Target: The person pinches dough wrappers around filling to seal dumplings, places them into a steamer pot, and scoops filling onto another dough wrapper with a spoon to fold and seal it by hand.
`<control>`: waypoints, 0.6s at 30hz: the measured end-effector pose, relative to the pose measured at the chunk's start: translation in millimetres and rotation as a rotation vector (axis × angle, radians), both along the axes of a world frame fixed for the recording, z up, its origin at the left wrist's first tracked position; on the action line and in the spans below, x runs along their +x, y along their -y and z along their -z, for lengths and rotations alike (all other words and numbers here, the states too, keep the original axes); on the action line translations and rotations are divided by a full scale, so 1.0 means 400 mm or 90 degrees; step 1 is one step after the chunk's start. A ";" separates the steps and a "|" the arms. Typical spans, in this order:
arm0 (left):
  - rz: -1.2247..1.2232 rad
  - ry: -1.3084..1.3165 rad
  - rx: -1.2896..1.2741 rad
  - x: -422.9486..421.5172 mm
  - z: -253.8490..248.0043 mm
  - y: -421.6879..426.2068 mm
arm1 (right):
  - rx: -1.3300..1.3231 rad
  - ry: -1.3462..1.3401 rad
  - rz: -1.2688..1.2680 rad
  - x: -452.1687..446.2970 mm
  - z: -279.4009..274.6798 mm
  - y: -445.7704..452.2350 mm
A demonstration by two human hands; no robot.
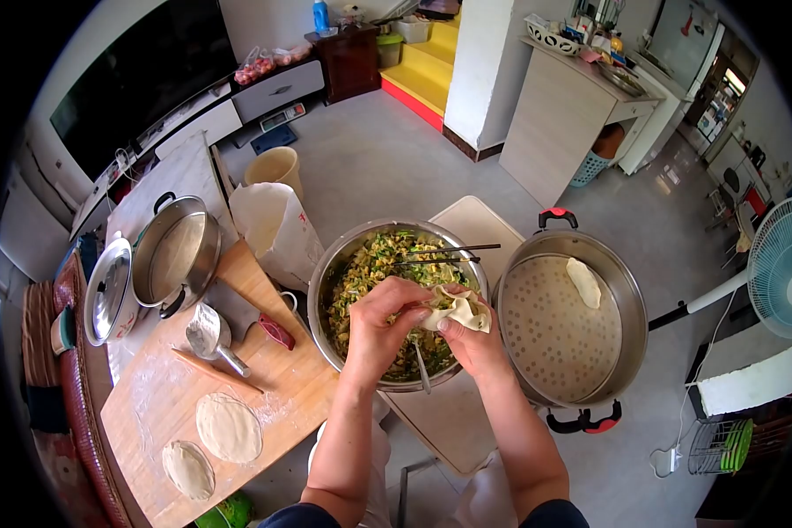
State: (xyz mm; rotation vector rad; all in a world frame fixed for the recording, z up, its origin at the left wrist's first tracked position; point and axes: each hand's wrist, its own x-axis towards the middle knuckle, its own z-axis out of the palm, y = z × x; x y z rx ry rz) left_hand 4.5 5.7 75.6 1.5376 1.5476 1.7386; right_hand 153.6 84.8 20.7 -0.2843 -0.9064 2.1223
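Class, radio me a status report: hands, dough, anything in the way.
Left hand, right hand pinching folded dough above bowl. Chopsticks, spoon jutting from bowl; nothing visibly blocking hands.

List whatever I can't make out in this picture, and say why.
All in the head view:
- Inside of the dough wrapper: hidden by its folds and the left hand.
- Most fingers of the right hand: behind the wrapper.
- Far end of the metal handle: hidden by hands and filling.
- Fan: cut off by the right edge.
- Small items on the far counter: too small.
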 end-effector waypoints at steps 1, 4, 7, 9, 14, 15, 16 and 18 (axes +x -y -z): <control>0.005 -0.006 -0.005 0.000 -0.002 0.001 | -0.003 -0.001 0.000 0.000 0.001 -0.001; 0.012 -0.032 -0.020 0.000 -0.008 0.003 | -0.005 -0.003 -0.002 0.000 0.004 -0.003; 0.003 -0.068 -0.035 0.004 -0.017 0.006 | 0.003 -0.002 -0.003 0.000 0.006 -0.004; -0.004 -0.084 -0.036 0.003 -0.018 0.006 | 0.006 0.004 -0.003 0.000 0.005 -0.003; -0.001 -0.101 -0.034 0.001 -0.006 0.002 | 0.015 0.008 0.010 -0.001 0.008 -0.003; -0.001 -0.104 -0.032 0.002 -0.007 0.002 | 0.015 0.006 0.013 -0.002 0.008 -0.002; 0.001 -0.112 -0.031 0.002 -0.008 0.002 | 0.017 0.007 0.018 -0.002 0.008 -0.002; 0.005 -0.128 -0.030 0.002 -0.011 0.001 | 0.021 0.009 0.027 -0.004 0.008 -0.002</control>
